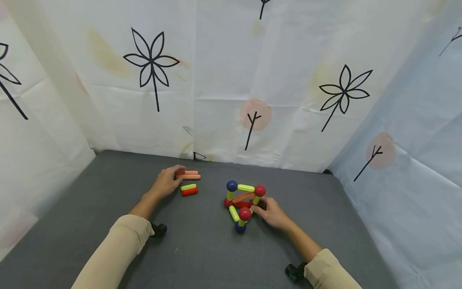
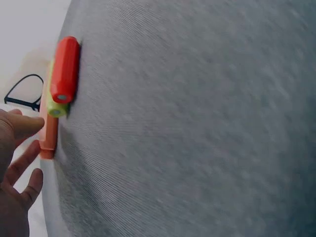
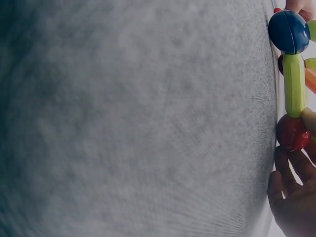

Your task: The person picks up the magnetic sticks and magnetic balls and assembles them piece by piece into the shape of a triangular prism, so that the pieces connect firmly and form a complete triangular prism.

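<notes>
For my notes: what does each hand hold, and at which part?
Left hand touches the orange sticks at their left end. Right hand steadies the ball-and-stick frame at its right side.

A flat grey felt-like table mat (image 1: 202, 249) covers the work surface — its weave shows as fine ribbing in the wrist views. Behind and to both sides hangs a creased white fabric backdrop (image 1: 223, 72) printed with thin black leaf-and-stem drawings (image 1: 151, 64) and pale pink circles (image 1: 255, 114). The right-hand panel (image 1: 418, 168) looks faintly bluish — shaded.
</notes>
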Tool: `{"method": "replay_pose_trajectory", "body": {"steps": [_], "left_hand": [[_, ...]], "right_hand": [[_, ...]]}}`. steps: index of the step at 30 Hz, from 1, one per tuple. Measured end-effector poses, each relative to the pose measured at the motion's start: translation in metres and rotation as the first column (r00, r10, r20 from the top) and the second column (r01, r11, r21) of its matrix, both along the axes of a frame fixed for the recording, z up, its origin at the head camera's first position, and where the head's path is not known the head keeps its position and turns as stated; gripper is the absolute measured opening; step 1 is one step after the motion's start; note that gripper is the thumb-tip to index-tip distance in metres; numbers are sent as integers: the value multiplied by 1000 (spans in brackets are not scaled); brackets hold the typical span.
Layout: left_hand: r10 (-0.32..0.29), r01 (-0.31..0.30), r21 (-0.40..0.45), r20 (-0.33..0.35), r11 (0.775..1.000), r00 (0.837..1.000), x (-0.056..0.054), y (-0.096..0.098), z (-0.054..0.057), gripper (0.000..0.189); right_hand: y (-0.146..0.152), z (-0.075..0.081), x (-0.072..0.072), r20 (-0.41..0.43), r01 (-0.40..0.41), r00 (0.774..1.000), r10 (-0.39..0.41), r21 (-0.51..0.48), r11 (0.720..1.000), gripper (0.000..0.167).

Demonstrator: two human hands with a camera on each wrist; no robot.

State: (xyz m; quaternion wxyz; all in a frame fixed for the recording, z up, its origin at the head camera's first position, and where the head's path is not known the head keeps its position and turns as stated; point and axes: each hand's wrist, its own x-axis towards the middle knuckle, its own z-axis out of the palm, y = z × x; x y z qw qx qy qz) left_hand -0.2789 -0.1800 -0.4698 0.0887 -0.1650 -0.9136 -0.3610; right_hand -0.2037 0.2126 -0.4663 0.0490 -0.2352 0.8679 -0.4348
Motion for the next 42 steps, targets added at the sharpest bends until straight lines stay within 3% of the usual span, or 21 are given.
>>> {"method": "replay_pose_trajectory", "body": {"steps": [4, 10, 14, 19, 21, 23, 28, 33, 42], "left_hand": [[7, -7, -27, 4, 1000, 1000, 1, -1, 0, 33], [3, 4, -93, 79, 996, 997, -5, 0, -1, 28], [-13, 21, -85, 98, 996, 995, -6, 1, 0, 29], [21, -29, 79, 110, 996, 994, 1, 8, 7, 39], [17, -38, 174, 120, 984, 993, 6, 15, 13, 44], [-27, -21, 292, 161, 956, 986, 12, 22, 18, 46], [-152, 4, 466, 280, 885, 948, 29, 43, 25, 42], [-216, -10, 538, 356, 843, 909, 44, 67, 21, 40], [-327, -12, 597, 455, 802, 828, 69, 108, 1, 43]], "right_hand": [[0, 0, 0, -22, -8, 1000, 8, 1, 1000, 25], [-2, 2, 1, -15, -6, 1000, 6, -14, 1000, 23], [-4, 3, 0, -11, -21, 1000, 21, -19, 1000, 24], [-4, 3, 0, -10, -25, 1000, 25, -14, 1000, 25], [-4, 3, 1, -8, -19, 1000, 19, -8, 1000, 25], [-4, 3, 1, -6, -11, 1000, 11, 2, 1000, 26], [-3, 2, 0, 18, 3, 1000, -3, 15, 1000, 27], [-2, 1, 0, 18, -2, 1000, 2, 0, 1000, 28], [-5, 7, 5, 6, 15, 1000, -15, 14, 1000, 26]]}}
